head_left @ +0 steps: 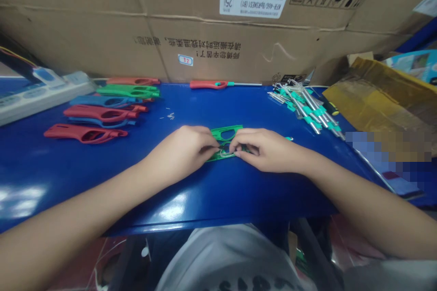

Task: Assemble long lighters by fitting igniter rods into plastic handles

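Two green lighter casing halves [227, 134] lie on the blue table in front of me, partly covered by my hands. Thin pale wire [226, 154] loops over the nearer half, between my fingertips. My left hand [196, 148] comes in from the left with its thumb and fingers pinched at the wire. From the other side, my right hand [257, 149] has curled fingers closed at the wire's right part. A small dark piece shows near the left fingertips, too small to name. A metal tip with a teal part [289, 138] sticks out past the right hand.
Red, blue and green casings [85, 133] lie stacked at left, near a white power strip [44, 95]. An assembled red lighter [208, 84] rests by the cardboard wall [112, 41]. Metal lighter tubes [307, 104] are heaped at right, beside a taped box [385, 95].
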The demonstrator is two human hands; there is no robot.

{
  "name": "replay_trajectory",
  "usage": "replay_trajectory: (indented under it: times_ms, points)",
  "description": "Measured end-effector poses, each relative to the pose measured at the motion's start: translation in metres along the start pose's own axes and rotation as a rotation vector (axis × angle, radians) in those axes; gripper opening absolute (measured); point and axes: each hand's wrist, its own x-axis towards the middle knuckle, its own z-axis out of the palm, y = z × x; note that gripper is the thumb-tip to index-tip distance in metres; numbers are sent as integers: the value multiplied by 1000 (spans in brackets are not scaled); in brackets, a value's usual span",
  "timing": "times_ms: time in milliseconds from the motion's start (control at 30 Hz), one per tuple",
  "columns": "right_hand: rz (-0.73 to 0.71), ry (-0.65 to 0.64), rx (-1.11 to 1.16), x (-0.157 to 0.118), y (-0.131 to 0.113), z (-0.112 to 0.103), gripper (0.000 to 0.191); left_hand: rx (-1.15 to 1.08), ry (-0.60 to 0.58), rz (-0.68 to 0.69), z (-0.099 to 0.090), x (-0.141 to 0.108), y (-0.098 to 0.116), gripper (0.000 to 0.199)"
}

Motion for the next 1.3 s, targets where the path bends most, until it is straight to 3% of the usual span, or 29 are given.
replay_trajectory:
  times_ms: [333, 700, 1300]
  points:
    - [65, 48, -26, 3, -2, 3, 18, 181, -90, -69, -6, -3, 9, 19]
    - [113, 56, -163, 3, -3, 7, 18, 291, -134, -4, -12, -9, 12, 17]
    - [66, 0, -270, 1, 0, 2, 15, 196, -191, 57, -8, -8, 13, 26]
